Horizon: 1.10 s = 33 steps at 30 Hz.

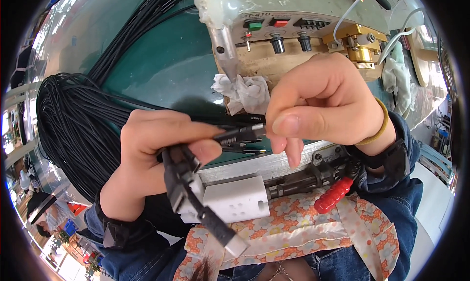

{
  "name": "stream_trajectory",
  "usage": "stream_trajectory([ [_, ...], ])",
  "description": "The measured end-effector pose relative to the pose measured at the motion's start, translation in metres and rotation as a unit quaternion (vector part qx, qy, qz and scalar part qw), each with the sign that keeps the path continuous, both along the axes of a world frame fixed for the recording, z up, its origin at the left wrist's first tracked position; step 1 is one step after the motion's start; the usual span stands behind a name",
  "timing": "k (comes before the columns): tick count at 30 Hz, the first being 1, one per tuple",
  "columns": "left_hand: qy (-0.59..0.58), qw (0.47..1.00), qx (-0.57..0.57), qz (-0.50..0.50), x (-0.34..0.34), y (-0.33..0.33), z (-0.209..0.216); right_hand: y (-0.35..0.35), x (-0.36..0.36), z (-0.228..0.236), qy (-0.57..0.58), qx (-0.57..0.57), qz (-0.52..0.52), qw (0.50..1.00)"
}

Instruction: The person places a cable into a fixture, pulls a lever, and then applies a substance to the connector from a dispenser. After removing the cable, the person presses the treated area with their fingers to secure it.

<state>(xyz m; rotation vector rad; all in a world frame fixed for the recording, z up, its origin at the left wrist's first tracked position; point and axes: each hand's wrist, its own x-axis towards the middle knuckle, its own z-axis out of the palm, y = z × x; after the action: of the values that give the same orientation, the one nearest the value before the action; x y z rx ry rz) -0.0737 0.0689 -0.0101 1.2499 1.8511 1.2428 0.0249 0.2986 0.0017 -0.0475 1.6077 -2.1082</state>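
Observation:
My left hand (pixel 161 148) is closed round several black cable ends. One of them, a slim black cable plug (pixel 240 134) with a silver metal tip, sticks out to the right between thumb and forefinger. Thumb and forefinger of my right hand (pixel 318 104) pinch at that tip, and its very end is hidden by the fingers. Below the left hand dangles a larger, blurred black connector (pixel 218 229) with a metal end. More black plugs (pixel 252 151) lie on the bench just behind the hands.
A big coil of black cables (pixel 58 119) fills the left of the green bench. Behind the hands, a metal nozzle (pixel 227 60) points down at crumpled white tissue (pixel 249 92), before a control box (pixel 289 31) with knobs. A red-handled clamp (pixel 334 195) and white block (pixel 235 202) sit near my lap.

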Motion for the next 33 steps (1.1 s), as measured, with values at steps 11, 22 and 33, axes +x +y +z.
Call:
stream_trajectory([
  [11, 0.003, 0.988, -0.115, -0.098, 0.001, -0.005, -0.002, -0.002, 0.008, -0.007, 0.038, -0.08, -0.122, 0.989],
  [22, 0.084, 0.987, -0.109, -0.077, -0.012, -0.017, 0.001, -0.001, 0.008, -0.019, 0.133, -0.012, -0.082, 0.988],
  [33, 0.066, 0.997, -0.018, -0.044, -0.003, -0.002, -0.002, -0.011, 0.001, -0.026, 0.342, 0.058, -0.025, 0.938],
])
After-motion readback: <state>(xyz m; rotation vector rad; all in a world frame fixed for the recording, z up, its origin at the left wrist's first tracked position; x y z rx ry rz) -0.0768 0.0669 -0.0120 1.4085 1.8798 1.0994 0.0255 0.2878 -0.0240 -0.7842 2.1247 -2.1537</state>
